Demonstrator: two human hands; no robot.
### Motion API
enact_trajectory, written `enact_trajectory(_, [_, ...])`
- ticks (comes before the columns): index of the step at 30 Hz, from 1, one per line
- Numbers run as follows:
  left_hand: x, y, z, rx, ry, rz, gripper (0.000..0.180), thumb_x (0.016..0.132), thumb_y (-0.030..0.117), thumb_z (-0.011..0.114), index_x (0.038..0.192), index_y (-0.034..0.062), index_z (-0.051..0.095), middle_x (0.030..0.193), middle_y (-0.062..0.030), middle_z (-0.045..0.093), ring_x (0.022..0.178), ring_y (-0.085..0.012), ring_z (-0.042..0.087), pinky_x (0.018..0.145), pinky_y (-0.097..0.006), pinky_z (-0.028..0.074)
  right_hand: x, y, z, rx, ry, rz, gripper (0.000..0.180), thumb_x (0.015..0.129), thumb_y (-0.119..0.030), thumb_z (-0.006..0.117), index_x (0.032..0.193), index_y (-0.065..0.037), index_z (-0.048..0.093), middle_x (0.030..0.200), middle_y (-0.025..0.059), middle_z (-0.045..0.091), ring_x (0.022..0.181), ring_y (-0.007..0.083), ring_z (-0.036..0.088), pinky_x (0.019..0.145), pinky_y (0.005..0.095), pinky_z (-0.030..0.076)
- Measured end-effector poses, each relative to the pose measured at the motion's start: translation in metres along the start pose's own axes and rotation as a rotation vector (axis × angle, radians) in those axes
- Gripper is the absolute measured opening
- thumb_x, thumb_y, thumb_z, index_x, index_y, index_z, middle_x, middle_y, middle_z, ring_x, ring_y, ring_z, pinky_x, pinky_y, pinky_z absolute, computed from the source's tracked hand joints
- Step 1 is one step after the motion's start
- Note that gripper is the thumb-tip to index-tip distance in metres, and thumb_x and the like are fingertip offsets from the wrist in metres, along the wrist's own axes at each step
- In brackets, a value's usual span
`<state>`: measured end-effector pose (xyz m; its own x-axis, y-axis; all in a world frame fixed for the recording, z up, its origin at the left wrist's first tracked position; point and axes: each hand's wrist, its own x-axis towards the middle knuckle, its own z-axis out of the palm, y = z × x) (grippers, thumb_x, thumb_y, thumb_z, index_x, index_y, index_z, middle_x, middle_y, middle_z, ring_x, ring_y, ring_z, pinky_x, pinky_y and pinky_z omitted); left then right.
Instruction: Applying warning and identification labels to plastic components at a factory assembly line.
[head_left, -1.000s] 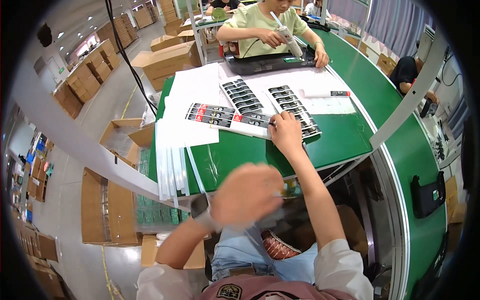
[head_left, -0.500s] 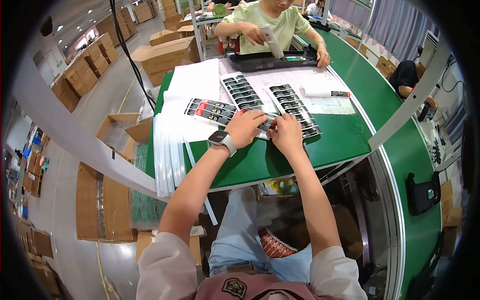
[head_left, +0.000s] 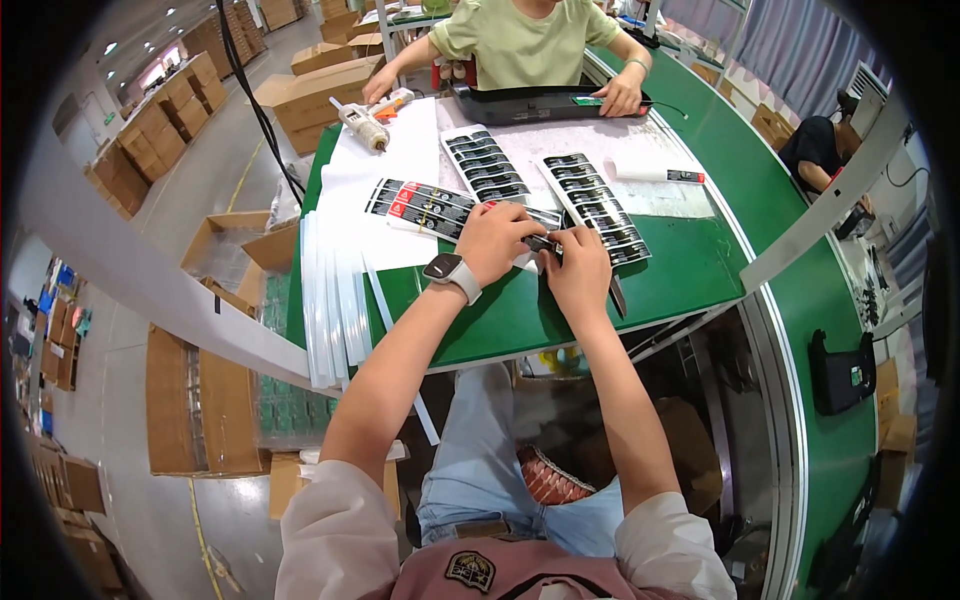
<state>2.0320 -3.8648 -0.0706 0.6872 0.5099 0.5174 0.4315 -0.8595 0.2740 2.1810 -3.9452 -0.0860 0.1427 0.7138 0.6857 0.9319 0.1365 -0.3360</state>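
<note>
While I pinch: left hand [head_left: 497, 243] and right hand [head_left: 577, 270] fingers grip black label [head_left: 541, 242].
Location: above green bench [head_left: 690, 270], beside label sheets [head_left: 600, 205].
Technique: I'd peel slowly, flat.

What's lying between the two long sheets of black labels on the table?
Nothing: between the left label sheet and the right label sheet, the head view shows only bare white paper.

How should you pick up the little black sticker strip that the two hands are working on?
Pinch the small black strip by its short ends, coming from above and the near side. It lies flat and thin on the green table, so fingertips work best, as the left hand and right hand show.
</note>
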Motion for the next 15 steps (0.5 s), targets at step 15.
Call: enact_trajectory(15, [-0.003, -0.007, 0.000, -0.076, -0.081, -0.249, 0.076, 0.068, 0.021, 0.077, 0.135, 0.0134, 0.041, 0.123, 0.0025, 0.064, 0.113, -0.0210, 0.059, 0.102, -0.066, 0.022, -0.005, -0.019, 0.004, 0.318, 0.093, 0.191, 0.010, 0.072, -0.008, 0.070, 0.071, -0.001, 0.063, 0.083, 0.0103, 0.055, 0.081, 0.0284, 0.057, 0.069, 0.0397, 0.046])
